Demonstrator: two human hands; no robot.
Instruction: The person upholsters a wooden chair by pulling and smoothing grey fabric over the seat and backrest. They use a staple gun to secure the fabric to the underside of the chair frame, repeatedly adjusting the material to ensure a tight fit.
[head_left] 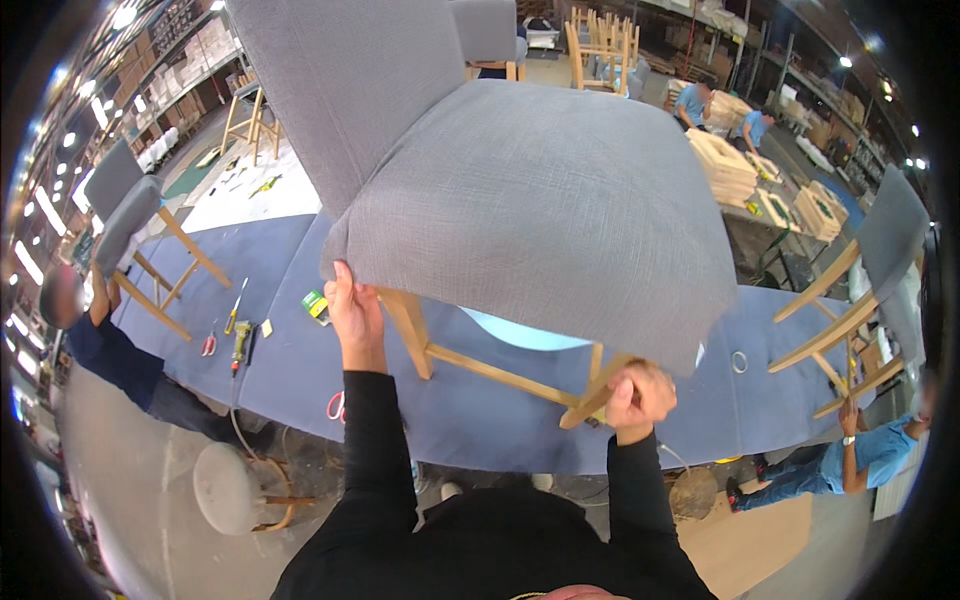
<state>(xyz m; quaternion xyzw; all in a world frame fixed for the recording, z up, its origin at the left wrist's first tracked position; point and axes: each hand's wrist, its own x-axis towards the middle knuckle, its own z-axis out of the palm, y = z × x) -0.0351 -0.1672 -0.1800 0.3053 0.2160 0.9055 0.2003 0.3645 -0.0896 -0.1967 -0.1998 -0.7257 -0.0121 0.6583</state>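
A tall chair with grey fabric (560, 190) and light wood legs is before me over the blue-padded table, its seat tilted toward me. With fingers upright, my left hand (357, 315) grips the lower edge of the seat fabric at the near left corner, beside a front leg (405, 330). My right hand (640, 395) is curled closed around the other front leg (590, 400), just under the near right seat corner. A wooden rail (500, 375) joins the two legs. A light blue patch (525, 330) shows beneath the seat.
On the table (290, 350) lie a green power tool (243, 343), a screwdriver (236, 308), red-handled scissors (209, 345), a green-yellow box (316, 305) and a tape roll (739, 362). Co-workers handle chairs at the left (130, 340) and right (870, 450). A round stool (225, 488) stands below.
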